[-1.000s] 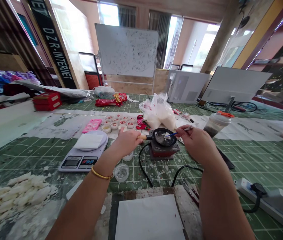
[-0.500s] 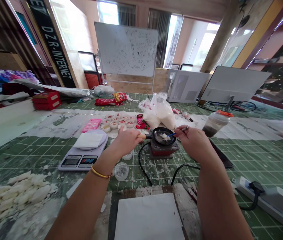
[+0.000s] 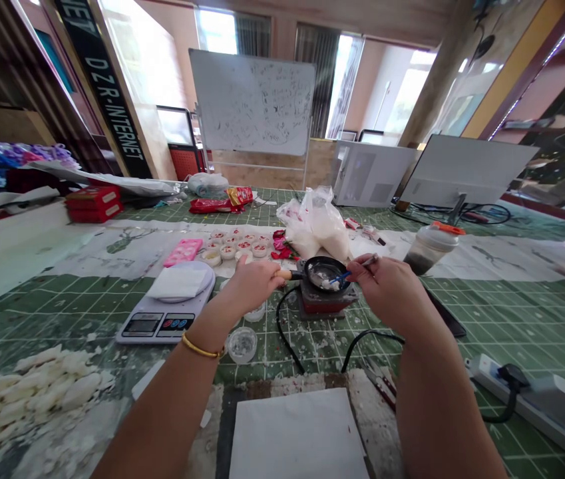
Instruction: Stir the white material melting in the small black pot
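Note:
A small black pan (image 3: pixel 323 269) sits on a red heater base (image 3: pixel 323 301) on the green cutting mat. My left hand (image 3: pixel 253 283) grips the pan's wooden handle (image 3: pixel 283 273). My right hand (image 3: pixel 388 286) holds a thin blue-tipped stirring tool (image 3: pixel 348 271) whose tip dips into white lumps in the pan. A gold bangle (image 3: pixel 201 348) circles my left wrist.
A kitchen scale (image 3: pixel 167 310) with a white dish stands left of the pan. Small filled cups (image 3: pixel 236 245), a pink mould (image 3: pixel 183 251) and a plastic bag (image 3: pixel 318 225) lie behind. White wax chunks (image 3: pixel 27 389), a power strip (image 3: pixel 536 399), a white sheet (image 3: pixel 297 436) and a lidded bottle (image 3: pixel 429 246) surround me.
My right hand has shifted the tool's tip from the pan's middle toward its near right side, stirring the white lumps. My left hand stays on the handle.

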### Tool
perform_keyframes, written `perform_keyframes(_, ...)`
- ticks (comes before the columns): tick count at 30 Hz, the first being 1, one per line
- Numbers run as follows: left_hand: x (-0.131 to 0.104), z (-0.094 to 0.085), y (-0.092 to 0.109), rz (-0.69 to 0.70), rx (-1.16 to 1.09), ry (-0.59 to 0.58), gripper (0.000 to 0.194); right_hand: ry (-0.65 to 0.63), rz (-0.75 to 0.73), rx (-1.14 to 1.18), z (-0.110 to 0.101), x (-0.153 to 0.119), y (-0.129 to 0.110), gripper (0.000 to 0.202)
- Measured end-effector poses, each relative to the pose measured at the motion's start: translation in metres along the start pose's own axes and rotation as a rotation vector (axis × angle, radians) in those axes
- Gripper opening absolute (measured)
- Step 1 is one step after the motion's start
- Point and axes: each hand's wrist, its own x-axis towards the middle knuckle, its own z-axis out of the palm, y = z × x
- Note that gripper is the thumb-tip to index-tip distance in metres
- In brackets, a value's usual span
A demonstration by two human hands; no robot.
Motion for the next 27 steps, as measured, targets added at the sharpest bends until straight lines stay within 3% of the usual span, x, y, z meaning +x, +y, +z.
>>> perform_keyframes(7,0.0007,0.0012,-0.001,-0.005,0.002,-0.002,0.029,0.053,0.015,-0.041,-0.0037,-0.0031,-0.0015,0.034)
perform_keyframes(12,0.0006,0.0016,-0.0016,-0.014,-0.014,0.007,0.028,-0.018,-0.003,-0.017,-0.0023,-0.0015,-0.0018,0.032)
perform_keyframes(17,0.0001,0.0007,-0.0014,0.007,-0.016,0.006,0.03,0.082,0.025,-0.052,-0.0033,-0.0009,0.0004,0.035)
perform_keyframes(22,0.0002,0.0007,-0.0001,-0.024,0.011,0.007,0.028,-0.006,0.014,-0.056,-0.0018,0.001,0.0023,0.034)
perform_keyframes(27,-0.0002,0.0011,-0.0008,-0.006,-0.005,0.012,0.027,0.069,0.029,-0.077,-0.0038,-0.0003,0.0006,0.035)
